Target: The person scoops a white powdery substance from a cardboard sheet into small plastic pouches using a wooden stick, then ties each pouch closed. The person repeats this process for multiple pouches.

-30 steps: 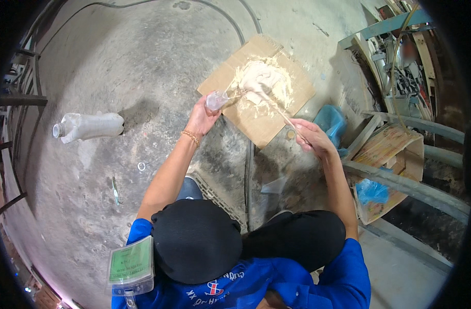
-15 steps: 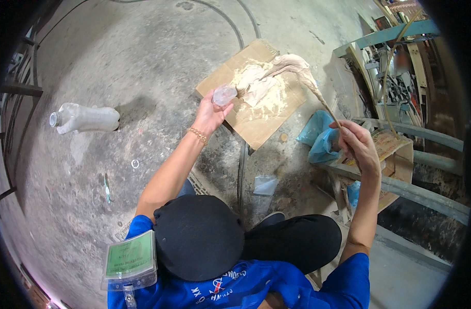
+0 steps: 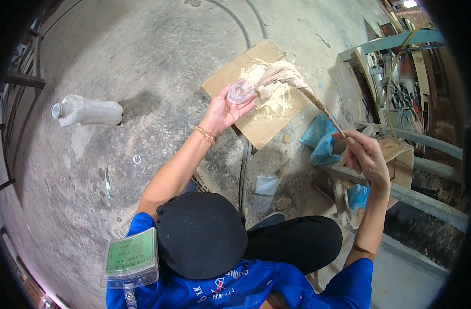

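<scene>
A small clear plastic cup [image 3: 239, 92] rests in my left hand [image 3: 222, 112], palm up, with the fingers around its base. The cup is over the left side of a cardboard sheet [image 3: 266, 135] on the floor. Pale beige paste [image 3: 276, 104] is smeared over the cardboard's middle. From the paste, a thin stick [image 3: 327, 114] runs to my right hand [image 3: 368, 154], which pinches its near end. A thick, folded mass of beige material [image 3: 281, 72] hangs about the stick's far end; I cannot tell whether it is paste or cloth.
A blue plastic bag [image 3: 322, 141] sits beside the cardboard, against a metal frame [image 3: 425, 202] on the right. A cloudy plastic bottle [image 3: 94, 111] lies at the left. A hose [image 3: 244, 172] passes under the cardboard. A clear plastic piece [image 3: 267, 185] lies near my knee.
My left hand and the cup have moved right, closer to the folded beige material. My right hand has shifted slightly right and down, still pinching the stick.
</scene>
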